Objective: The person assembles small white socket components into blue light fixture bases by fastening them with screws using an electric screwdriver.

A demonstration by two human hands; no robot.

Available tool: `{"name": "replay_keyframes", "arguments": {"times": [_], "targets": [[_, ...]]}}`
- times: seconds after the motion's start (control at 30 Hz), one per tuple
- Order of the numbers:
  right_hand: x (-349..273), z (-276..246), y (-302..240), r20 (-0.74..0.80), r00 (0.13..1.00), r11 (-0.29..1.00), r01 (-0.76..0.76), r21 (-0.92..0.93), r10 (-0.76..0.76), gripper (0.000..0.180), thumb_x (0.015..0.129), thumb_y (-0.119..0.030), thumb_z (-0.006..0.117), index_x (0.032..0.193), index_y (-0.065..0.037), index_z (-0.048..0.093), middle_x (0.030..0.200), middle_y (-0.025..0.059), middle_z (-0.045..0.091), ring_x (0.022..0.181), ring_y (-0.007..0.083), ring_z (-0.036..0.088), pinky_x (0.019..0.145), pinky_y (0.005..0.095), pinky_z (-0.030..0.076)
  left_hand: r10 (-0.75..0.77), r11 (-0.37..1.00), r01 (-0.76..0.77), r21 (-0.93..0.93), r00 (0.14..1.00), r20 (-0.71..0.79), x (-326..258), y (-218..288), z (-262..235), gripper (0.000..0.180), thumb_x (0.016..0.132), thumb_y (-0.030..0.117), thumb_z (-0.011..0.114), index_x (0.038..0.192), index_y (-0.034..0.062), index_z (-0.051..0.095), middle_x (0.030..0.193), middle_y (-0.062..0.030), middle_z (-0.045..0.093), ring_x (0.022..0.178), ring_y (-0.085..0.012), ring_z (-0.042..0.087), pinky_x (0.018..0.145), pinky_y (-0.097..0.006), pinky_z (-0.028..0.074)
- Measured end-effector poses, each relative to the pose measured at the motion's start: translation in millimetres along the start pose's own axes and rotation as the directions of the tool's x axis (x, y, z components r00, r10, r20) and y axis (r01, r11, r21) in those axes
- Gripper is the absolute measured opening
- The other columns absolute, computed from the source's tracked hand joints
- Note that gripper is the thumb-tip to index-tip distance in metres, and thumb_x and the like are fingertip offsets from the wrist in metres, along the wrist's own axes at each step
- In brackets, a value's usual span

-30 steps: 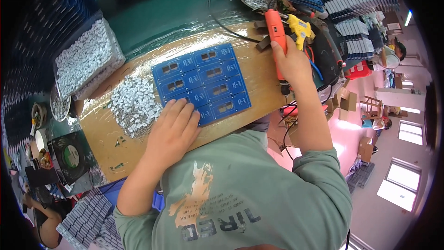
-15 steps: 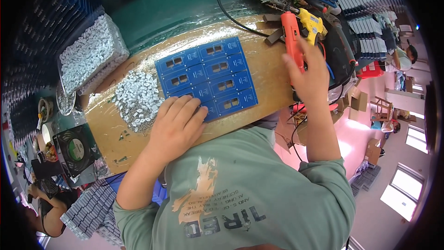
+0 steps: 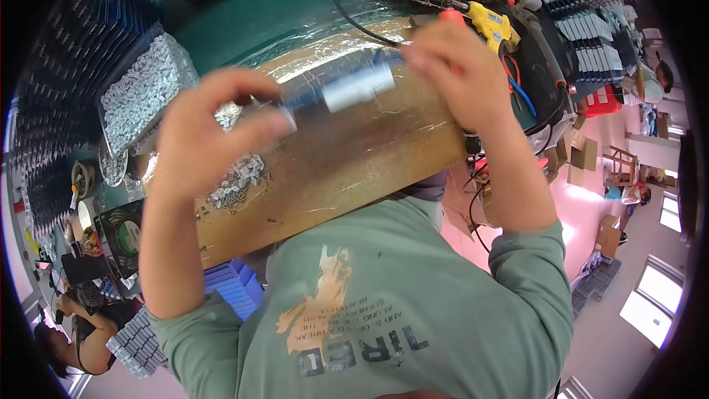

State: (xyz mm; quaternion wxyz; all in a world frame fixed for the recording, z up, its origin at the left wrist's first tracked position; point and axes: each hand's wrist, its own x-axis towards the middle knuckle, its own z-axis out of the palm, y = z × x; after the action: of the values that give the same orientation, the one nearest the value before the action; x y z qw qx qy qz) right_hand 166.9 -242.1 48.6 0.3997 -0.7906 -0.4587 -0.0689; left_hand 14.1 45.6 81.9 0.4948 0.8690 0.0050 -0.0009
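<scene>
A blue circuit board panel [image 3: 306, 100] is raised off the table and tilted, smeared by motion, with white block-shaped parts [image 3: 360, 89] showing on it. My left hand [image 3: 214, 122] is at its left end, thumb and fingers curled round the edge. At the other end my right hand [image 3: 465, 77] pinches the panel's far right corner; the fingertips are blurred. Behind that hand a red handheld tool [image 3: 450, 16] shows only in part. Beneath my left hand lies a pile of small white pieces and screws [image 3: 240, 181], partly covered.
A clear bin of white pieces [image 3: 144, 92] stands at the left, beside stacked boards [image 3: 55, 96]. A yellow glue gun [image 3: 491, 26] and a black cable [image 3: 343, 11] are at the back right. A fan [image 3: 122, 233] sits at the near left. Another person [image 3: 92, 336] works beyond it.
The panel lay flat under my left hand; now it is lifted and tilted between both hands. My right hand has moved left from beside the red tool to the panel.
</scene>
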Motion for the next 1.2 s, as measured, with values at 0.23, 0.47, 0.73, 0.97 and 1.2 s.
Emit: {"name": "replay_keyframes", "arguments": {"times": [0.23, 0.47, 0.73, 0.97, 1.2], "targets": [[66.2, 28.3, 21.3, 0.017, 0.933, 0.873, -0.343, 0.346, 0.36, 0.027, 0.097, -0.029, 0.063, 0.106, -0.006, 0.073, 0.086, 0.0014, 0.067, 0.07, 0.0085, 0.06, 0.066, 0.0262, 0.05, 0.081, 0.962, -0.211, -0.171, 0.823, -0.562, 28.7, -4.7, -22.2, 0.024, 0.093, 0.013, 0.067, 0.113, -0.0009, 0.068, 0.101, -0.0084, 0.071, 0.1, -0.0167, 0.065, 0.091, -0.029, 0.05], [85.6, 37.0, 28.7, 0.087, 0.945, 0.862, -0.323, 0.392, 0.314, 0.028, 0.101, -0.027, 0.059, 0.12, -0.009, 0.069, 0.093, -0.0019, 0.066, 0.077, 0.0064, 0.061, 0.069, 0.0221, 0.052, 0.909, 0.209, -0.813, 0.543, -0.044, -0.415, -86.0, 65.8, 6.1, 0.062, 0.096, 0.066, 0.045, 0.134, 0.0171, 0.051, 0.089, -0.0024, 0.056, 0.082, -0.0213, 0.054, 0.07, -0.034, 0.048], [100.8, 28.0, 27.2, 0.263, 0.833, 0.703, -0.552, 0.448, 0.487, 0.025, 0.103, -0.021, 0.053, 0.119, -0.005, 0.063, 0.094, 0.0016, 0.062, 0.076, 0.0113, 0.057, 0.064, 0.0215, 0.048, 0.878, 0.13, -0.787, 0.603, -0.19, -0.438, -79.7, 84.5, 24.9, 0.035, 0.097, 0.039, 0.052, 0.078, 0.0096, 0.052, 0.075, 0.0012, 0.049, 0.067, -0.0114, 0.049, 0.057, -0.024, 0.043], [99.9, 31.0, 51.4, 0.19, 0.913, 0.871, -0.402, 0.282, 0.36, 0.028, 0.102, -0.025, 0.056, 0.125, -0.012, 0.066, 0.094, -0.0012, 0.065, 0.083, 0.0078, 0.062, 0.07, 0.0232, 0.054, 0.866, 0.06, -0.77, 0.635, -0.276, -0.417, -75.8, 81.6, 24.3, 0.029, 0.095, 0.03, 0.053, 0.074, 0.0109, 0.047, 0.072, 0.0025, 0.046, 0.063, -0.0093, 0.047, 0.054, -0.024, 0.043], [108.8, 20.3, 54.9, 0.264, 0.92, 0.91, -0.351, 0.22, 0.29, 0.029, 0.102, -0.024, 0.055, 0.126, -0.011, 0.065, 0.097, 0.0002, 0.066, 0.083, 0.009, 0.064, 0.071, 0.024, 0.055, 0.855, 0.117, -0.805, 0.582, -0.217, -0.472, -79.0, 76.1, 27.2, 0.027, 0.094, 0.028, 0.054, 0.074, 0.0105, 0.047, 0.072, 0.0022, 0.046, 0.063, -0.0095, 0.048, 0.053, -0.024, 0.044]]}}
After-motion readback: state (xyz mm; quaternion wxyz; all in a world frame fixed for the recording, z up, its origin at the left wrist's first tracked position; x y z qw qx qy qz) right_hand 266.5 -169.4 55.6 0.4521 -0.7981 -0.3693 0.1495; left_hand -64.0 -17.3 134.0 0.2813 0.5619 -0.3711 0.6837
